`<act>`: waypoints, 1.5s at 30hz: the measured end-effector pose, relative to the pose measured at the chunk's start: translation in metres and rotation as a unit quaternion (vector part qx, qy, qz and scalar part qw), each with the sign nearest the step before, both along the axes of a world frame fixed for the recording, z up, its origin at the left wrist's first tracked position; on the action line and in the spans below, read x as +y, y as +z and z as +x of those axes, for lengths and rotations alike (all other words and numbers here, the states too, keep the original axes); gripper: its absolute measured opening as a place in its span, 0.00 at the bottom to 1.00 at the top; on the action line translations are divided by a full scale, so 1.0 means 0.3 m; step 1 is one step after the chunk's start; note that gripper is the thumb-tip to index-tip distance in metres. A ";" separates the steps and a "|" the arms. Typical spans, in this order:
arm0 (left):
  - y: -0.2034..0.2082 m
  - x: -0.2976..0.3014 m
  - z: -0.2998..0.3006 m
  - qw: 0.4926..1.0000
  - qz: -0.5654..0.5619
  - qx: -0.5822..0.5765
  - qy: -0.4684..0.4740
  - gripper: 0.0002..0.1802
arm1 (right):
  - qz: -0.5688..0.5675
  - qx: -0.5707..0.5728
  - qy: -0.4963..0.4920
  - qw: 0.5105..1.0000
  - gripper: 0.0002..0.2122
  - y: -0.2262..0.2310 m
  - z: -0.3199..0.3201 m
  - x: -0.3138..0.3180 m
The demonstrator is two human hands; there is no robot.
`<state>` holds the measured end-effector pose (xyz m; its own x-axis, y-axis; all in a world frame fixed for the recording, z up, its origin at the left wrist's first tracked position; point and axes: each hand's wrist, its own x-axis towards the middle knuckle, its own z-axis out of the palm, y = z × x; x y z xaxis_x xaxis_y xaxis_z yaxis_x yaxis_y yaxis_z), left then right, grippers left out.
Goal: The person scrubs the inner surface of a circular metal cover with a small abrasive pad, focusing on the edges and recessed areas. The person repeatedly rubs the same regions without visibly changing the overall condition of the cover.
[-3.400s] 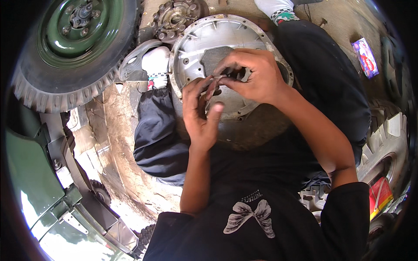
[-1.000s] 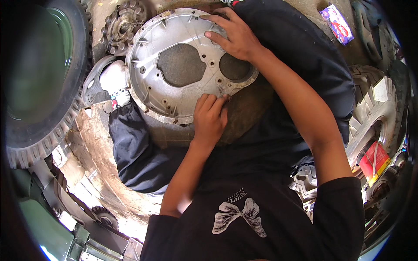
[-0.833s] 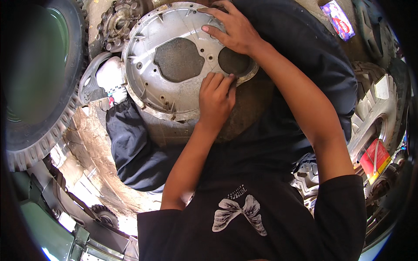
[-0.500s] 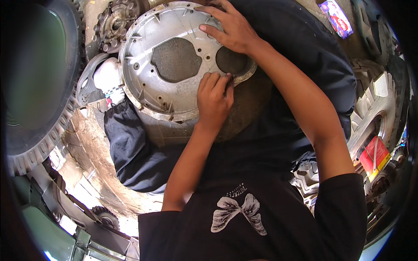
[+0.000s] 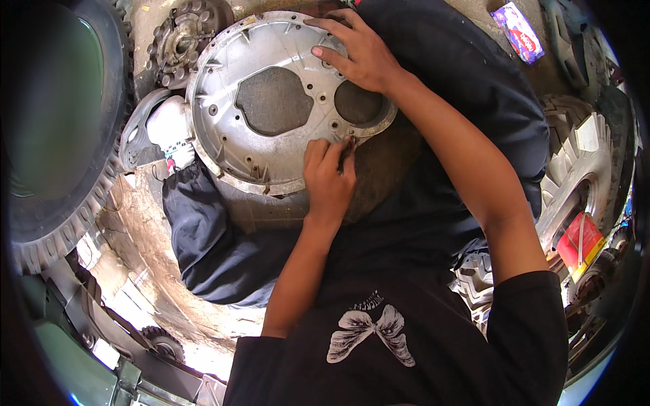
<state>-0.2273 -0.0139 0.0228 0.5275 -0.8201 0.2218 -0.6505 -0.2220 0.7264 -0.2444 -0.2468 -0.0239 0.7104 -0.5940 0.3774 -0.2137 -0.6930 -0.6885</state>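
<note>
A round, silvery cast-metal bell housing [image 5: 271, 162] with two large openings and several small bolt holes stands between my legs. My right hand [image 5: 365, 55] lies over its far right side, fingers apart, thumb on the face and fingertips near the rim. At the near right edge, below the smaller opening, my left hand [image 5: 330, 177] is closed in a pinch. Something small and dark shows at its fingertips by the rim, too hidden to name.
A hub-like metal part [image 5: 181, 42] sits beyond the housing. Large tyres [image 5: 112, 183] stand at left and right [image 5: 582, 159]. A purple packet [image 5: 518, 32] lies far right, and a red and yellow container [image 5: 580, 245] is at right. Dark trousers [image 5: 467, 61] surround the housing.
My left hand has slid nearer to me along the housing's edge, its fingers still pinched. My right hand keeps its place on the housing, which appears slightly lower in view.
</note>
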 end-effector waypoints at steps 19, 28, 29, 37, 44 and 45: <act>-0.010 -0.010 -0.006 1.000 0.001 0.010 0.024 0.08 | 0.002 0.005 0.006 1.000 0.27 0.022 -0.006 -0.030; 0.003 -0.014 -0.004 0.998 0.022 0.018 0.053 0.08 | 0.035 -0.010 0.009 0.999 0.26 0.034 -0.017 -0.021; 0.003 0.005 -0.008 0.998 0.019 0.027 0.057 0.08 | 0.029 -0.005 0.005 1.000 0.26 0.039 -0.012 -0.013; -0.009 -0.048 -0.007 0.998 -0.013 0.032 0.050 0.08 | 0.051 -0.002 0.009 0.999 0.26 0.063 -0.020 -0.010; -0.007 -0.020 -0.012 0.999 -0.002 0.020 0.047 0.08 | 0.026 -0.021 0.012 0.999 0.27 0.029 -0.009 -0.029; -0.019 -0.054 -0.004 0.998 -0.016 0.023 0.048 0.08 | 0.034 -0.015 0.012 0.999 0.27 0.034 -0.004 -0.025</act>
